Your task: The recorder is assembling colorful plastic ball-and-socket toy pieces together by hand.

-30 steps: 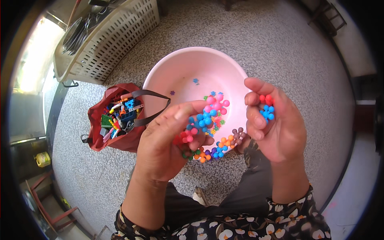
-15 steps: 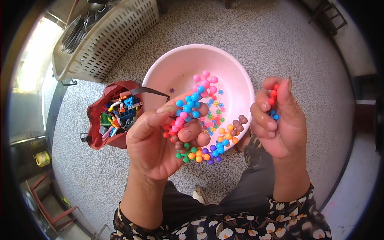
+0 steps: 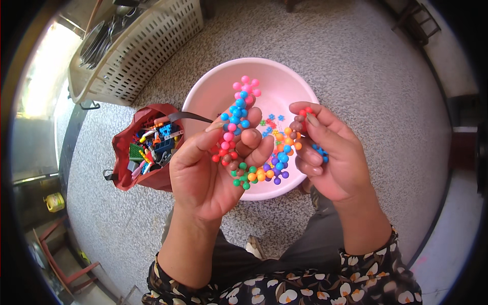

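In my left hand (image 3: 201, 173) is a curved chain of ball-ended connector pieces (image 3: 237, 118), gripped between thumb and fingers. Pink balls form its top end; blue, pink, red, brown, green, orange, purple and blue pieces follow, up to orange and brown at the right end. My right hand (image 3: 343, 165) pinches a red connector piece (image 3: 306, 111) between thumb and index finger, right at the chain's brown end. Whether the two are joined cannot be made out. A blue connector piece (image 3: 320, 151) shows among the lower fingers of that hand. Both hands are above a pink basin (image 3: 206, 91).
Small coloured snowflake-shaped pieces (image 3: 280, 118) lie in the basin. Left of it stands a red bag (image 3: 122, 160) of mixed toy bricks, its dark strap reaching over the basin's rim. A perforated cream basket (image 3: 147, 51) with metal utensils is at the upper left, on the speckled floor (image 3: 366, 66).
My right hand has moved left, bringing the red piece to the chain's brown end. My left hand has shifted slightly right, and the chain's right end has risen.
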Demonstrator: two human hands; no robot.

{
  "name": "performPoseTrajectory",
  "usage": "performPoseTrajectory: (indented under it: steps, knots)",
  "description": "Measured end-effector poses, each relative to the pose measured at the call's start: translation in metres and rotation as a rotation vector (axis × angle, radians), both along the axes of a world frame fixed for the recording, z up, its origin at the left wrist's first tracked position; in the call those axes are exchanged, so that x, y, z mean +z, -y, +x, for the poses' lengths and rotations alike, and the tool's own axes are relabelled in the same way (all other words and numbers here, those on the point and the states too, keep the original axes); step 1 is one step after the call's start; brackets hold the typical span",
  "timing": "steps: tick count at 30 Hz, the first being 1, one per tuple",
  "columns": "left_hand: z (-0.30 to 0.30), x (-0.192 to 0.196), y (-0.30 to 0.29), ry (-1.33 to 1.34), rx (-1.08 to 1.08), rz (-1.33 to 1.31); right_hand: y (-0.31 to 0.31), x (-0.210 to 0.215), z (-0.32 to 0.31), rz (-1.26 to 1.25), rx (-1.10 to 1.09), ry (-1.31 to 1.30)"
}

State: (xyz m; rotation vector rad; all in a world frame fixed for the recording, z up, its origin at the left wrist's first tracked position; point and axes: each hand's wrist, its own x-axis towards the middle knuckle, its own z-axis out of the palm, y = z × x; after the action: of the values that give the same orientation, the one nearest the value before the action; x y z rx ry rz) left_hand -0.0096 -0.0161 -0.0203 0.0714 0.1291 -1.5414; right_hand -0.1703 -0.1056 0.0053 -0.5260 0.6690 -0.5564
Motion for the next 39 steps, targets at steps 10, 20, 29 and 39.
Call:
performPoseTrajectory:
  steps: [10,20,29,39]
  knots:
    - [0.004,0.010,-0.002,0.206,0.010,0.022,-0.005,-0.011,0.003,0.047,0.095,0.138]
    - [0.001,0.023,0.001,0.316,0.251,-0.166,-0.039,-0.018,0.018,0.215,0.170,0.383]
    - [0.003,0.017,0.005,0.136,0.292,-0.117,-0.069,-0.016,0.029,-0.133,0.253,0.076]
    - [-0.002,0.017,0.003,0.287,0.228,-0.172,-0.075,-0.010,0.031,-0.217,0.235,-0.024]
